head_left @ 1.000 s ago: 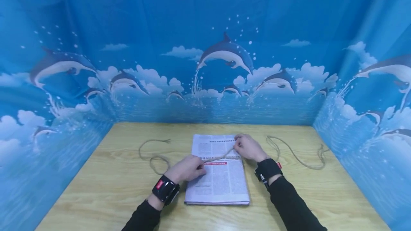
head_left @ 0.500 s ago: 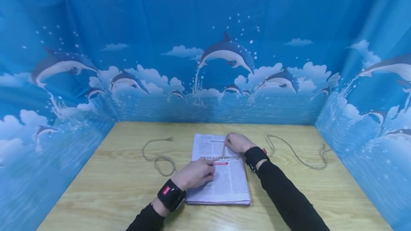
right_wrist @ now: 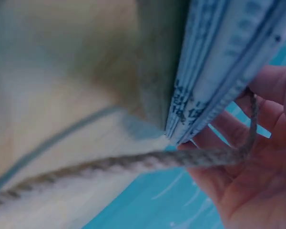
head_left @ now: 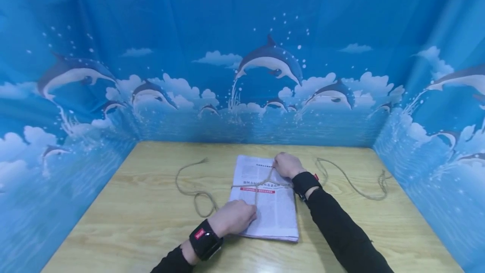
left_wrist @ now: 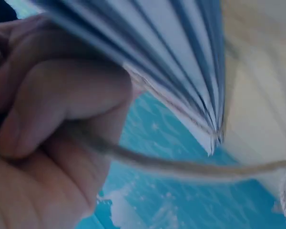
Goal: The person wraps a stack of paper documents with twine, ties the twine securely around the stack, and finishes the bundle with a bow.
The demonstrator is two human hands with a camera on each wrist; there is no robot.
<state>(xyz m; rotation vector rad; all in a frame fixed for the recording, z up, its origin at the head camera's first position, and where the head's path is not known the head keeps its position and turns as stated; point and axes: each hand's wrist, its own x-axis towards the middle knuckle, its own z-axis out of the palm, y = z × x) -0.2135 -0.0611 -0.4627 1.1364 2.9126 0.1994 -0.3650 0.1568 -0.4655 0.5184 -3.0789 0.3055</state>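
A folded stack of newspapers [head_left: 278, 218] lies on the table, slightly turned. Beige twine [head_left: 242, 186] runs across its top, and strands from the crossing lead to both hands. My left hand [head_left: 233, 217], low over the stack's near left part, grips one strand in curled fingers; in the left wrist view that twine [left_wrist: 181, 167] leaves the fist below the paper edges. At the far right edge of the stack, my right hand [head_left: 288, 165] pinches the other strand. In the right wrist view twine [right_wrist: 109, 164] also trails over the palm, beside the layered paper edges.
One loose twine tail [head_left: 185, 191] curls on the wooden table [head_left: 125, 222] left of the stack. Another tail [head_left: 352, 186] stretches out to the right. A blue dolphin-print curtain [head_left: 212, 121] stands along the back and both sides.
My left hand has moved toward the near edge, drawing its strand straight. The right hand went left, then slightly back right. The newspaper stack has turned a little and shifted right.
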